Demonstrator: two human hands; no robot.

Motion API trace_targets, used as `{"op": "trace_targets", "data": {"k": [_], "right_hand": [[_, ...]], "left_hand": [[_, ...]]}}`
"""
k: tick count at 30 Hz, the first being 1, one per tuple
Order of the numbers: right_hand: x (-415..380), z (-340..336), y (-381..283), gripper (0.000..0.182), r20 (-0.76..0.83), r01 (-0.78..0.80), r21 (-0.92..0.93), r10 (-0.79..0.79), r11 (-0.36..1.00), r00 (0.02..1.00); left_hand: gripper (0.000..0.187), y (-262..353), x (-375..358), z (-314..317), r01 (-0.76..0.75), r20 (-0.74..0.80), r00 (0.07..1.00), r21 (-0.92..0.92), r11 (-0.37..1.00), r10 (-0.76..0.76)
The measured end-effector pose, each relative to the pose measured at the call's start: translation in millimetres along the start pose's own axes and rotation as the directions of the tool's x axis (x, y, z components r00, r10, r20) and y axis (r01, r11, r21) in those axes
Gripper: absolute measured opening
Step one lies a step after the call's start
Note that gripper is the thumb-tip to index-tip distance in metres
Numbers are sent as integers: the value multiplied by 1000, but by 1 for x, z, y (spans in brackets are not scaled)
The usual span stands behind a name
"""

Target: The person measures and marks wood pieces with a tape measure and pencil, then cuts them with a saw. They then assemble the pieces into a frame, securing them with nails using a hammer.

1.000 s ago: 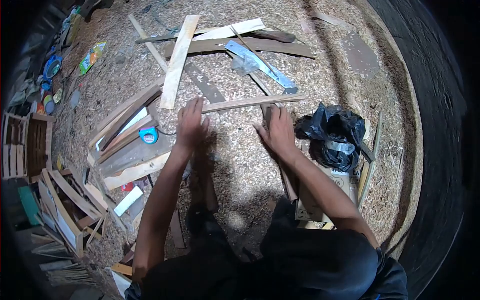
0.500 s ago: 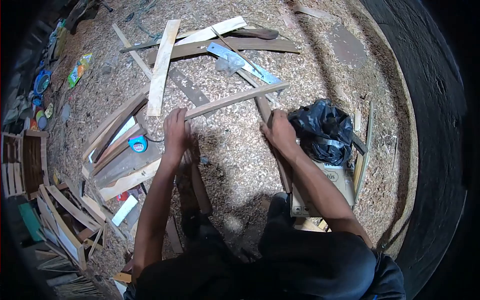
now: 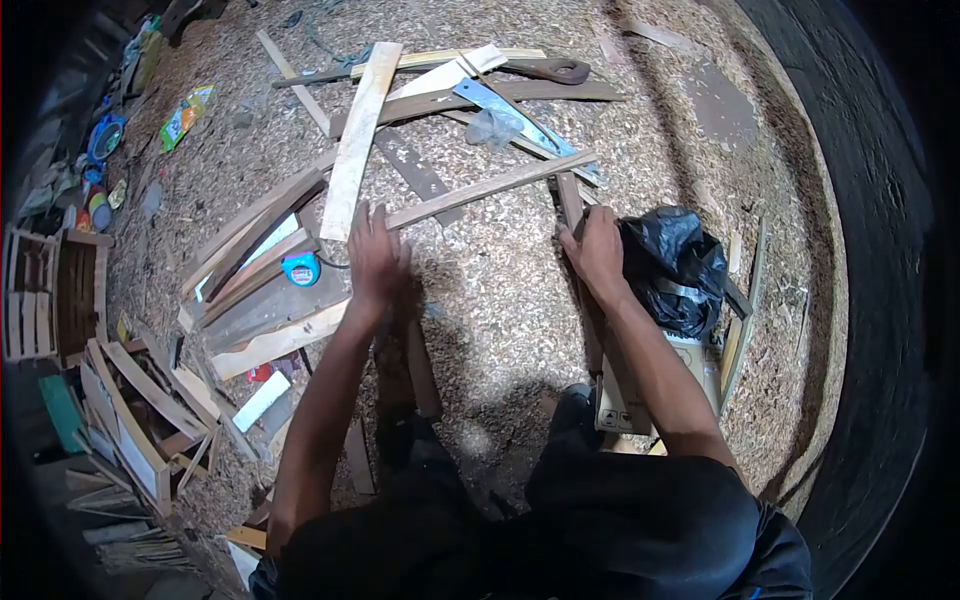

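A wooden frame rests over the shavings, with a long crosspiece [image 3: 490,190] at its far end and side pieces running toward my legs. My left hand [image 3: 380,262] is at the crosspiece's left end, its fingers spread over the corner. On the right, my right hand [image 3: 598,250] is closed round the upper part of the right side piece [image 3: 571,200], just below the corner. A blue tape measure [image 3: 300,268] lies left of my left hand. Beyond the crosspiece is a blue metal blade [image 3: 515,120] with a clear plastic scrap [image 3: 493,129] on it.
Boards, including a pale plank [image 3: 360,140], lie at the far side. A black plastic bag [image 3: 675,265] sits on a cardboard box [image 3: 690,355] at the right. Curved wooden pieces [image 3: 250,240] lie left. Wooden crates and more pieces [image 3: 125,400] stand farther left.
The view has shifted, so the scene sits farther right. My left hand's fingers have loosened and spread at the corner. My right hand stays on the side piece.
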State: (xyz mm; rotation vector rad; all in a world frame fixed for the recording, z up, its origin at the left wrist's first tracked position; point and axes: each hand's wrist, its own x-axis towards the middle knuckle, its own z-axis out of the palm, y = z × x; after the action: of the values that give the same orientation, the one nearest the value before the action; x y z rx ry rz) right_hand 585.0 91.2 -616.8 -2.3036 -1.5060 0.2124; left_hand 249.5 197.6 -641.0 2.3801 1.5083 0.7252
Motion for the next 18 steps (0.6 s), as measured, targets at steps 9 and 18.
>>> {"op": "trace_targets", "data": {"k": [9, 18], "right_hand": [[-11, 6, -53, 45, 245, 28, 39, -37, 999, 969], [-78, 37, -136, 30, 122, 459, 354, -527, 815, 841]], "left_hand": [[63, 36, -83, -25, 293, 59, 956, -241, 925, -288], [37, 46, -148, -50, 433, 75, 899, -281, 856, -431]]}}
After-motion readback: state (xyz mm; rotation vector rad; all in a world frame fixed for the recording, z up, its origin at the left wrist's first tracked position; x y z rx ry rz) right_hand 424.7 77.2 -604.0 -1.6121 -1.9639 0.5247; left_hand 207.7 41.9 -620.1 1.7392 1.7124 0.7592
